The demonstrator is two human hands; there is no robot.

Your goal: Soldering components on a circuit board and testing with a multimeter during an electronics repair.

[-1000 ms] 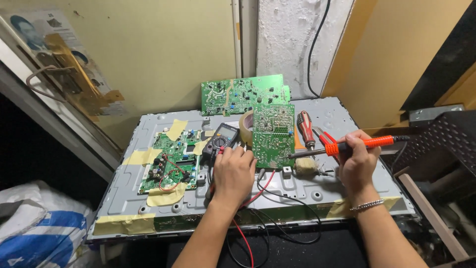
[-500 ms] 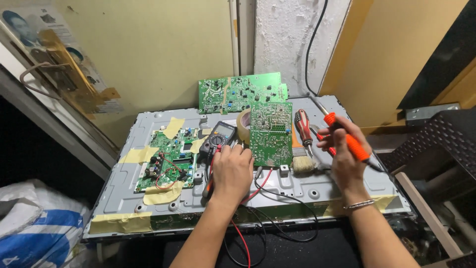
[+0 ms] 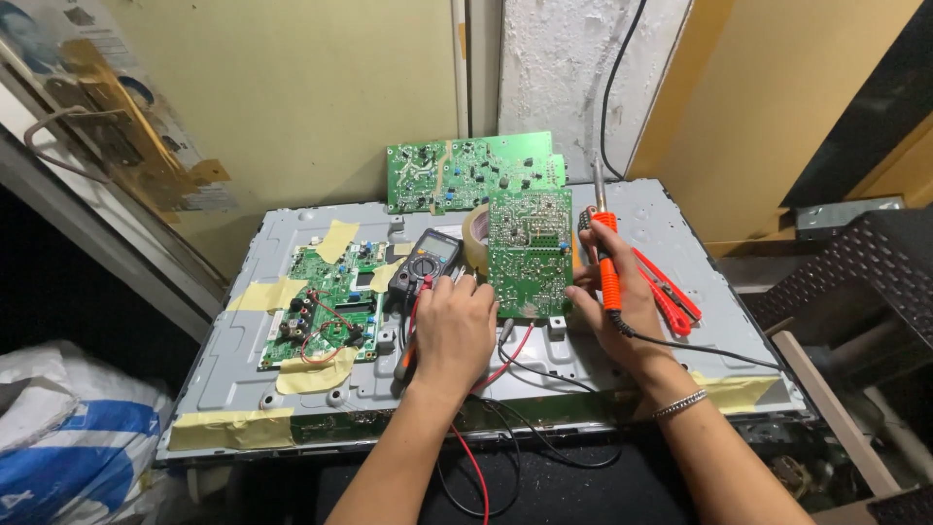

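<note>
Green circuit board [image 3: 530, 251] lies solder side up at the middle of the grey metal back panel [image 3: 292, 384], and it is the thing both our hands crowd around. Our left hand [image 3: 454, 331] rests curled at its seven o'clock edge, fingers bent over what looks like an orange-handled probe [image 3: 407, 356]; how firmly it grips we cannot tell. Our right hand [image 3: 622, 309] is closed around the orange soldering iron [image 3: 604, 261], held upright at the board's three o'clock with the tip pointing to twelve, clear of the board.

By our judgement the work stands mid-way: the board is out and turned over, a dark multimeter [image 3: 428, 259] sits at its nine o'clock with red and black leads [image 3: 491, 428] trailing toward six, yet the iron touches no joint, so any soldering on this board appears still ahead.

Further at nine o'clock a second green board [image 3: 326, 306] lies on the panel amid yellowish tape strips [image 3: 267, 292]. At twelve o'clock a third board [image 3: 466, 170] leans against the wall. Red-handled pliers [image 3: 666, 290] lie at three o'clock, just beside our right hand, and a tape roll [image 3: 475, 238] peeks out behind the central board.
</note>
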